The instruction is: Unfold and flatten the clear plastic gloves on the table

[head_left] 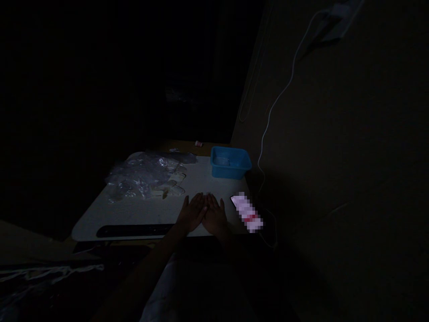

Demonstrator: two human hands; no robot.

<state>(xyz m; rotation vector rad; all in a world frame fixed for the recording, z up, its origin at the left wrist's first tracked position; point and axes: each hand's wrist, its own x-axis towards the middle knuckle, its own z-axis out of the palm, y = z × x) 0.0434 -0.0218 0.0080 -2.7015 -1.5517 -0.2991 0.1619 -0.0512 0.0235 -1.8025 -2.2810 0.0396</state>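
In dim light my left hand (191, 214) and my right hand (215, 218) lie side by side over the front part of a white table (134, 212). Both have their fingers stretched out and pointing away from me, their inner edges touching or overlapping. I see no held object in either one. A small pale patch shows at the fingertips, too dark to make out. To the right of my right hand is a phone (247, 212) with a lit, blurred screen. Beyond my left hand lie crumpled clear plastic bags (140, 176) and several pale pieces (174, 185).
A blue plastic basin (229, 170) with something clear inside stands at the table's back right. Behind the table sits a small white-and-red item (199, 144). A white cable (268, 123) hangs along the right wall. A dark strip (134, 230) runs along the front edge.
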